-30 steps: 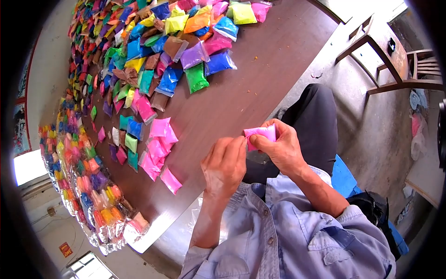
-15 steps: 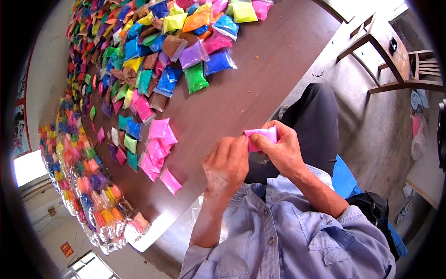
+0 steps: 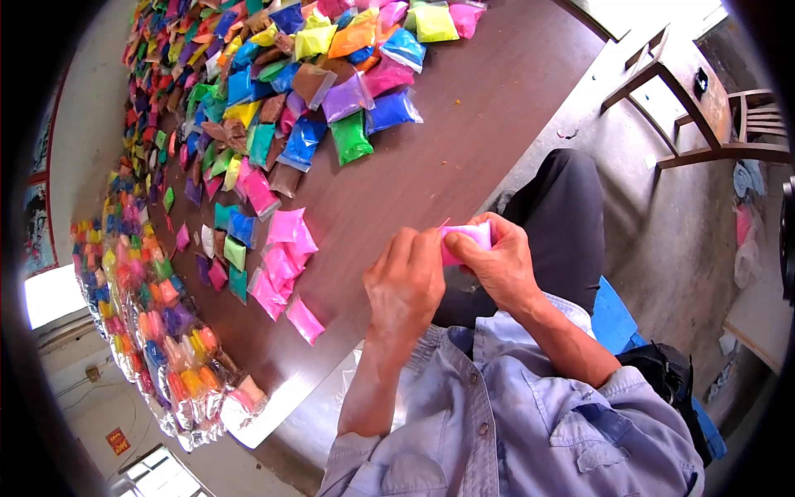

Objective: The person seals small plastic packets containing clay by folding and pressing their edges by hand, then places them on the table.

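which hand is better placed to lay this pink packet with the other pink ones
Probably the left: the left hand is right at the held packet and nearer the pink packets on the table, though the right hand has the fuller grip.

I use the wooden chair (image 3: 719,151) as reference. A small black object (image 3: 701,81) rests on it. Below it in my view: a plastic bag (image 3: 748,258) with pink contents. Farther below, leftward: a black bag (image 3: 664,364) beside a blue object (image 3: 614,313).

Left hand (image 3: 402,277) and right hand (image 3: 503,258) grip pink packet (image 3: 466,243) beside table (image 3: 414,170). Loose pink packets (image 3: 284,248) on tabletop, near multicolored packet pile (image 3: 273,91).
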The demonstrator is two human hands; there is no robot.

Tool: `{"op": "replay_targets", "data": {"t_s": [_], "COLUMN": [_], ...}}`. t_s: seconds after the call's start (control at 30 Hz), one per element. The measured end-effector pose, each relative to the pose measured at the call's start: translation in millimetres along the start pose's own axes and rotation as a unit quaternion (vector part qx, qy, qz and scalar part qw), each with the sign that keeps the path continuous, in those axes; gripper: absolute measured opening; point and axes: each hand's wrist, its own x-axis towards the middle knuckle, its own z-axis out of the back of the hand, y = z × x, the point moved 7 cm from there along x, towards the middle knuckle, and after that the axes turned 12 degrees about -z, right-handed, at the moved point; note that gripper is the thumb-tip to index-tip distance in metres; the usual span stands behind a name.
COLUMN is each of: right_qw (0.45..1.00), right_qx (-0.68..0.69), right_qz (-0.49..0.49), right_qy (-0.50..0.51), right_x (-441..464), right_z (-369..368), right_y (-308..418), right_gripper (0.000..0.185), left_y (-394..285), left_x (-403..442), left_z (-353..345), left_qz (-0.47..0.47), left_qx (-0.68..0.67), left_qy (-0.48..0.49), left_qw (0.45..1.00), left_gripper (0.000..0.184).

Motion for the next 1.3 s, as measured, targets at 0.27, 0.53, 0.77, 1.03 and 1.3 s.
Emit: {"op": "replay_targets", "data": {"t_s": [0.27, 0.53, 0.77, 1.03, 1.3], "right_qw": [1.0, 1.0, 1.0, 1.0, 0.999], "right_qx": [0.029, -0.011, -0.011, -0.01, 0.021], "right_qz": [-0.005, 0.021, 0.014, 0.018, 0.026], "right_qy": [0.003, -0.017, -0.011, -0.018, 0.003], "right_x": [-3.7, -2.2, 1.5, -3.3, -5.6], "right_z": [-3.2, 0.3, 0.2, -2.0, -2.8], "right_y": [5.8, 2.0, -4.6, 1.5, 3.4], "right_gripper": [0.022, 0.021, 0.025, 0.025, 0.024], "left_y": [-2.8, 8.8, -4.1, -1.5, 0.5], "left_x": [-6.1, 1.5, -6.0, -1.7, -6.0], "left_z": [3.2, -1.4, 6.6, -0.3, 5.7], "left_qz": [0.005, 0.029, 0.014, 0.017, 0.034], "left_qx": [-0.023, -0.022, -0.035, -0.014, -0.032], "left_qy": [-0.004, 0.004, -0.012, 0.001, -0.015], "left_qw": [1.0, 0.999, 0.999, 1.0, 0.999], "left_gripper": [0.013, 0.01, 0.009, 0.01, 0.007]}}
